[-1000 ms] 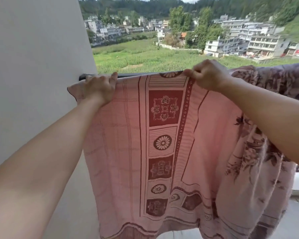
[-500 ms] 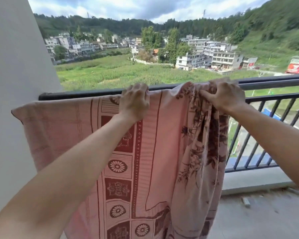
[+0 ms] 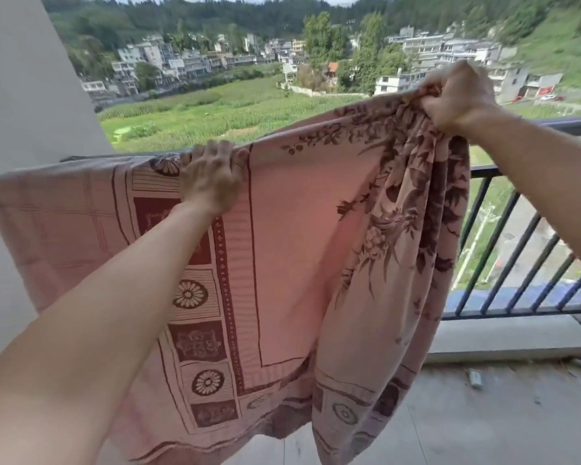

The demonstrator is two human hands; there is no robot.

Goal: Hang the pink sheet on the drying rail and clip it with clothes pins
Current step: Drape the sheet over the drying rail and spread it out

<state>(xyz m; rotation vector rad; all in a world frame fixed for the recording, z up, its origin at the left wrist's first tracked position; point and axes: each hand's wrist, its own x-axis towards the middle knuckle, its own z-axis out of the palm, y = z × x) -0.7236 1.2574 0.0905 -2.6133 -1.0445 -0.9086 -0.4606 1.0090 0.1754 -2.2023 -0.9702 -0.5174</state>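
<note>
A pink sheet (image 3: 296, 236) with dark red flower and square patterns hangs over the dark balcony rail (image 3: 550, 124). Its left part lies spread along the rail up to the wall. My left hand (image 3: 212, 177) presses the sheet down on top of the rail, fingers curled over its edge. My right hand (image 3: 457, 95) grips a bunched fold of the sheet and holds it lifted above the rail, further right. The rail under the sheet is hidden. No clothes pins are in view.
A white wall (image 3: 31, 78) stands at the left end of the rail. Vertical railing bars (image 3: 517, 256) run below the rail on the right, above a concrete ledge (image 3: 517, 337). A small white scrap (image 3: 475, 378) lies on the tiled balcony floor. Fields and buildings lie beyond.
My right hand has lifted the bunched part of the sheet off the rail and pulled it right. My left hand stays pressed on the sheet at the rail. The view has shifted right.
</note>
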